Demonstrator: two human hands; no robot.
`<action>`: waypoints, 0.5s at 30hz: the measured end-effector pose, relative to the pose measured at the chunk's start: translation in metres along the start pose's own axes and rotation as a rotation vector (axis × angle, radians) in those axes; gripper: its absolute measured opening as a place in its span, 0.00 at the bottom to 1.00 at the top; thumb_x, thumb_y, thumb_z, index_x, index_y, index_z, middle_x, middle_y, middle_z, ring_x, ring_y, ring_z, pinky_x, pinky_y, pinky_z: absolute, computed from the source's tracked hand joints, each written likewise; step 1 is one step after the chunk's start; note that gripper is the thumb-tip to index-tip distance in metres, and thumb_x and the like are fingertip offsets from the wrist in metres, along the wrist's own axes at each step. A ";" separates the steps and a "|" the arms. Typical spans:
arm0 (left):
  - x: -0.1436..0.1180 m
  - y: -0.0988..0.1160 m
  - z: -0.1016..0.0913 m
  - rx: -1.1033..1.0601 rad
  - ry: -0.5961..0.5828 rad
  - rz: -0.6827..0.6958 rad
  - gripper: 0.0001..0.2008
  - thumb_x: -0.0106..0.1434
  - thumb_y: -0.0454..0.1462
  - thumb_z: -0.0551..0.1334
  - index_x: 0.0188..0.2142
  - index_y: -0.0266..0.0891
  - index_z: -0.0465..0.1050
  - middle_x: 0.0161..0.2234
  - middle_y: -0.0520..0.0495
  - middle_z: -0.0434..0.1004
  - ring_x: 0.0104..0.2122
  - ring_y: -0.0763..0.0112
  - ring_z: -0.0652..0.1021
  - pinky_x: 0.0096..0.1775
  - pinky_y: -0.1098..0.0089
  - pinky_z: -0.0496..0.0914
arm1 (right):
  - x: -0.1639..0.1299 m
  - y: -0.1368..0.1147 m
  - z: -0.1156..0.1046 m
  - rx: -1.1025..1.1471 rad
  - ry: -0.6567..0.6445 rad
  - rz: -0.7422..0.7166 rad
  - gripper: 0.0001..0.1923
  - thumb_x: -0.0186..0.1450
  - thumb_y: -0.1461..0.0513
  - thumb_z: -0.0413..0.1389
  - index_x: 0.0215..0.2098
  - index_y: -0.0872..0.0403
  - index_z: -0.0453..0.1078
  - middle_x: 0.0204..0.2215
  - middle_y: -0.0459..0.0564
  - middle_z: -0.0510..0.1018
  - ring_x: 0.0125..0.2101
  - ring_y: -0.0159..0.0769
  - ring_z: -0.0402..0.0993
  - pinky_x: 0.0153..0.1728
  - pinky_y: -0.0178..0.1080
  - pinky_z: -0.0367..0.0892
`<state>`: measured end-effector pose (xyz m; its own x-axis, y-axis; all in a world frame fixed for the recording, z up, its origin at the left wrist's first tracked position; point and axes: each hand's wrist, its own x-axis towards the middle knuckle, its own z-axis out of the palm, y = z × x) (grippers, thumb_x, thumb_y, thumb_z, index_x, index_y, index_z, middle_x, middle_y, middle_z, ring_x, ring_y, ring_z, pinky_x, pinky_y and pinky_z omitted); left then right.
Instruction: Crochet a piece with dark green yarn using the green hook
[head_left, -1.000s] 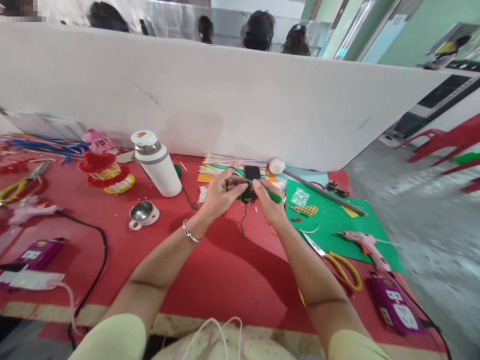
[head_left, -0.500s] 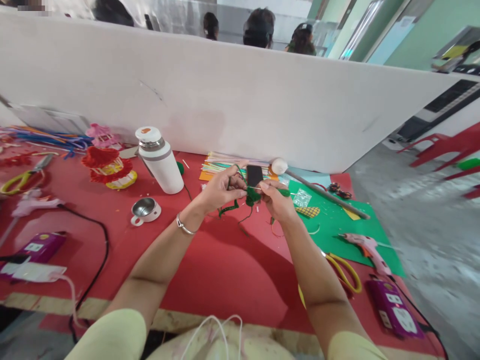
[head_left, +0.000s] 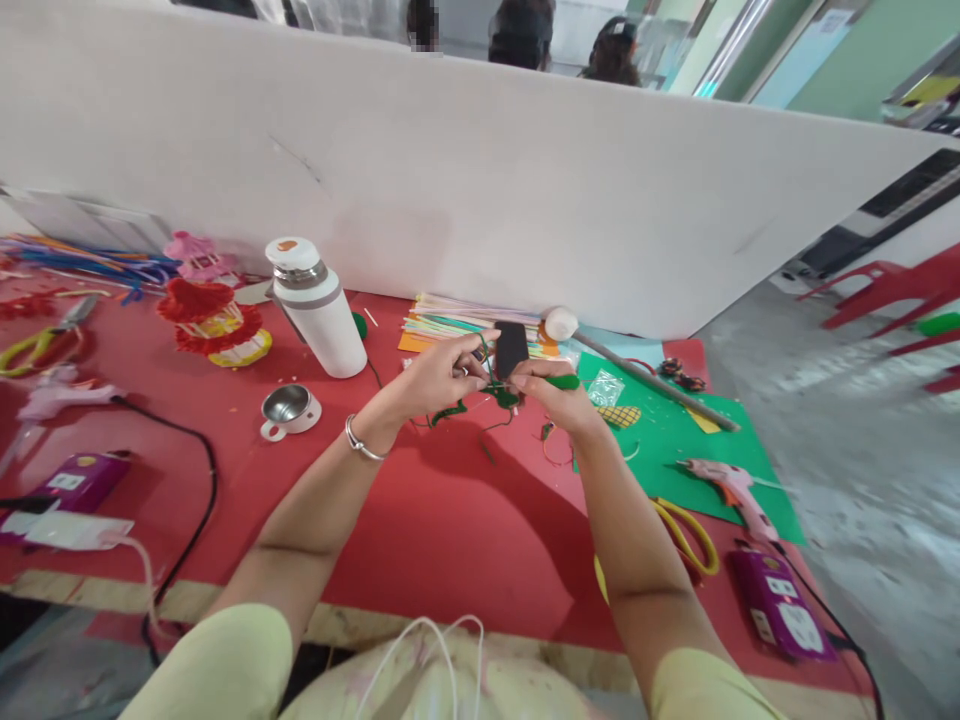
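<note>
My left hand point(head_left: 441, 378) pinches a small piece of dark green crochet point(head_left: 504, 397), with green yarn looped up over the raised index finger. My right hand point(head_left: 556, 397) is closed around a crochet hook point(head_left: 562, 381), whose green handle sticks out to the right. The hook's tip meets the crochet piece between both hands, but its exact loop is too small to make out. A loose yarn tail hangs below the work. Just behind the fingers lies a black phone point(head_left: 512, 345). Partly hidden by the white thermos point(head_left: 322, 320) is a green yarn ball point(head_left: 360, 325).
On the left are a steel-lined cup point(head_left: 291, 410), red and yellow craft house point(head_left: 214, 325), scissors point(head_left: 45, 345) and glue gun point(head_left: 64, 395). To the right, another glue gun point(head_left: 735, 485), yellow-handled scissors point(head_left: 686, 535) and a purple box point(head_left: 780, 605) lie by green sheet point(head_left: 660, 460). A white partition point(head_left: 480, 180) stands behind.
The crochet hook has turned slightly and the fingers have shifted around the green piece. The camera view has tipped a little, moving the scene slightly upward.
</note>
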<state>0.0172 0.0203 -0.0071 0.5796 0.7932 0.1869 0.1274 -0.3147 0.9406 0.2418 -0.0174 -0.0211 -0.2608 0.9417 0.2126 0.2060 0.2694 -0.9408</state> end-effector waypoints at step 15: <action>0.007 0.002 0.011 -0.480 0.252 -0.076 0.37 0.48 0.38 0.77 0.58 0.36 0.75 0.25 0.53 0.77 0.19 0.81 0.66 0.22 0.76 0.57 | -0.006 0.007 0.030 -0.812 0.345 -0.557 0.06 0.72 0.59 0.56 0.43 0.51 0.74 0.39 0.56 0.80 0.41 0.43 0.76 0.44 0.44 0.72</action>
<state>0.0304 0.0195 -0.0075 0.3650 0.9232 0.1200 -0.2547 -0.0249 0.9667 0.2159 -0.0271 -0.0370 -0.2561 0.6148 0.7459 0.7448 0.6173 -0.2532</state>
